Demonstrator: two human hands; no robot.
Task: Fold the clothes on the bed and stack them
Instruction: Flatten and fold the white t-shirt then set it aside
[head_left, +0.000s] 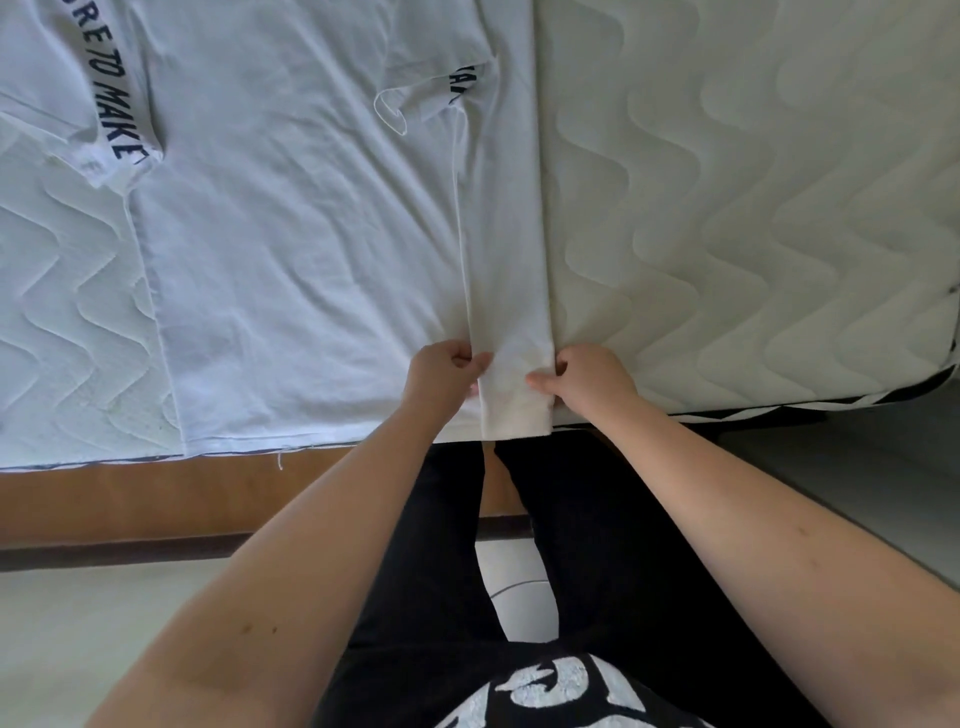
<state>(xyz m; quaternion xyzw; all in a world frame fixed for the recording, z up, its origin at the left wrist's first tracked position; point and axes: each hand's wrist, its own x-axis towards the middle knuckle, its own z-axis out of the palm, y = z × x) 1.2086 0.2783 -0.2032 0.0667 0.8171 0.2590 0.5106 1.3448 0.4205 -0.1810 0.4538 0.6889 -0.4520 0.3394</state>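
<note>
Quilted mattress (753, 208), white shirt (291, 234), wooden frame (156, 493)

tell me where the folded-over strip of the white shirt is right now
In the head view, the folded strip runs along the white shirt's right side, beside bare mattress. Its near end lies at the bed's edge, pinched between the left hand and right hand.

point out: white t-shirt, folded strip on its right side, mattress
white t-shirt (291, 249): head view, flat middle of the body.
folded strip (506, 270): head view, midway along the folded-over side panel.
mattress (727, 208): head view, bare quilted top right of the shirt.
</note>
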